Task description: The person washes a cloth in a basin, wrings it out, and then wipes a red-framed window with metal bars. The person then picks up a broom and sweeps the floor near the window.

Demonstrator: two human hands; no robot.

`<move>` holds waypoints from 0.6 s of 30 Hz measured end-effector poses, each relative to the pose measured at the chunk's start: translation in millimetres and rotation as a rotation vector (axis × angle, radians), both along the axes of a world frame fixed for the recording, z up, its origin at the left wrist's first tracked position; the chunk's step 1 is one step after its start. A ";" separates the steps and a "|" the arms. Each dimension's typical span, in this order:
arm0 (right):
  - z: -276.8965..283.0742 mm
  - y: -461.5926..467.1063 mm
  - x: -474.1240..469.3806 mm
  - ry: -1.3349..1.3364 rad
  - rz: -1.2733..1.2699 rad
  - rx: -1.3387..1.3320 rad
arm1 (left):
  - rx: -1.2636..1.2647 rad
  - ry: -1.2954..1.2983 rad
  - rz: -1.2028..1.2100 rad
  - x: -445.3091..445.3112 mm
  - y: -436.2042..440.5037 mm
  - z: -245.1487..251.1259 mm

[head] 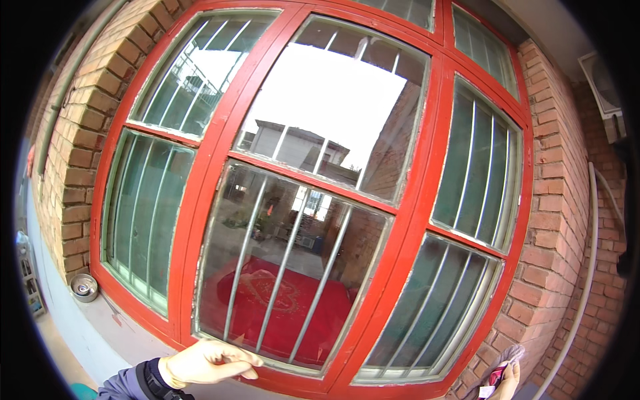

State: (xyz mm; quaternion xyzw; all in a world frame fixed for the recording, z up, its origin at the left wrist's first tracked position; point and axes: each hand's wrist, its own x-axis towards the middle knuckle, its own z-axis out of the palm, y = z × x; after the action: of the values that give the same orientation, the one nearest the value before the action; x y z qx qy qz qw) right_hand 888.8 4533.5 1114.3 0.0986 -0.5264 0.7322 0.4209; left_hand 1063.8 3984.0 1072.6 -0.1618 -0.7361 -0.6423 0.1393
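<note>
My left hand (212, 362) is at the bottom edge of a red-framed window (406, 220), its fingers loosely bent and a little apart. No object shows in it, and I cannot tell whether its fingertips touch the frame. A dark sleeve and a black wrist strap cover that arm. At the lower right, my right hand (510, 382) grips a crumpled grey and dark red bundle (499, 372), perhaps cloth, with a white tag on it. That hand is beside the brick wall, partly cut off by the view's edge. The lower middle pane (260, 320) is just above my left hand.
Metal bars (286, 260) stand behind the glass. A red bedspread (320, 300) lies inside. On the left end of the sill (120, 322) sits a small round metal tin (83, 287). Brick walls (547, 220) flank the window; a pale pipe (582, 295) runs down the right side.
</note>
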 end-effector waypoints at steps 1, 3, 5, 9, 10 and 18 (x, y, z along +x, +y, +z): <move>-2.9 -18.3 9.7 -0.018 0.019 -0.040 | 0.120 -0.047 0.053 7.6 -8.0 -4.2; -3.1 -45.8 24.6 -0.124 0.067 -0.050 | 0.092 -0.043 0.118 20.7 -25.8 -10.2; -8.2 -65.9 32.2 -0.114 0.057 -0.053 | 0.064 0.006 0.146 26.6 -37.1 -15.2; -22.1 -72.9 31.2 -0.227 0.108 0.149 | 0.052 -0.003 0.163 33.1 -48.8 -18.4; -24.0 -74.1 25.4 -0.044 -0.025 0.246 | 0.058 -0.005 0.158 34.0 -50.2 -18.0; -32.4 -74.2 47.3 -0.134 0.129 0.058 | 0.083 -0.069 0.157 46.2 -62.1 -16.4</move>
State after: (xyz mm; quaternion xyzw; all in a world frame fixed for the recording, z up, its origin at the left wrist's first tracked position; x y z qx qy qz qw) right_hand 936.1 4459.3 1081.9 0.0953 -0.5671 0.7471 0.3335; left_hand 1110.0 3921.8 1056.2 -0.0754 -0.7238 -0.6644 0.1704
